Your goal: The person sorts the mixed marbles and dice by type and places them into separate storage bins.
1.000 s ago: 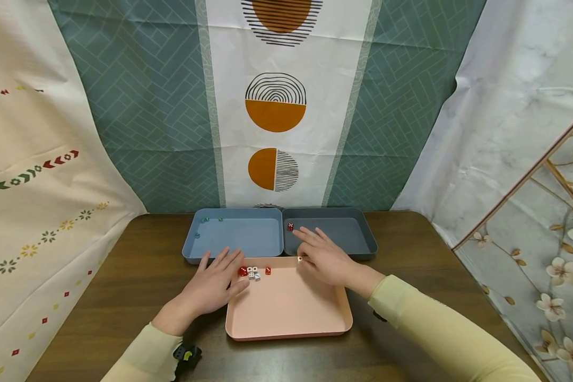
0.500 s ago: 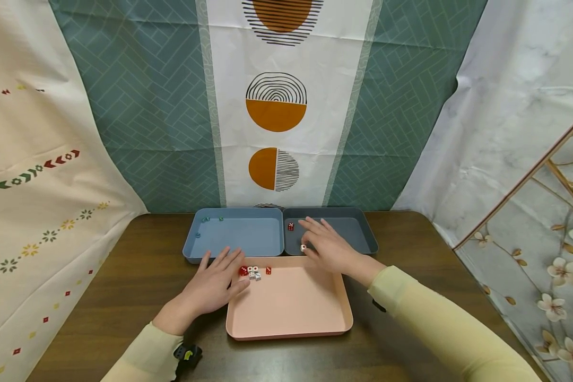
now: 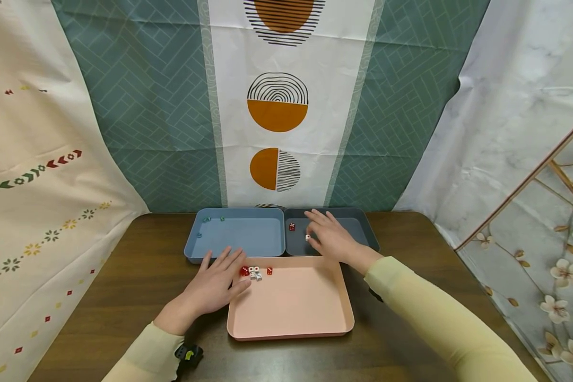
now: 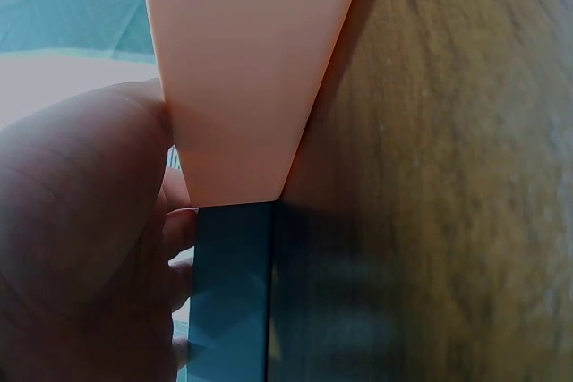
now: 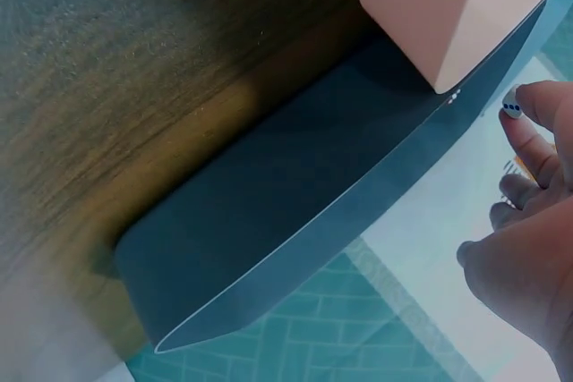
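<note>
My right hand pinches a white die between thumb and forefinger, over the dark slate tray. The right wrist view shows the die at the fingertips, dark pips visible, with the other fingers spread. Red dice with white pips lie in the slate tray's left part. My left hand lies with straight fingers across the left rim of the pink tray. By its thumb, in that tray's back left corner, are several white dice and red dice; one red die sits apart.
A lighter blue tray stands left of the slate one, holding a few small green dice and a bluish one. All three trays sit close together on a dark wooden table. Patterned cloths hang behind and beside it.
My right hand has lifted the white die from the pink tray's back edge and carried it away from me over the slate tray. The left hand stays where it was.
</note>
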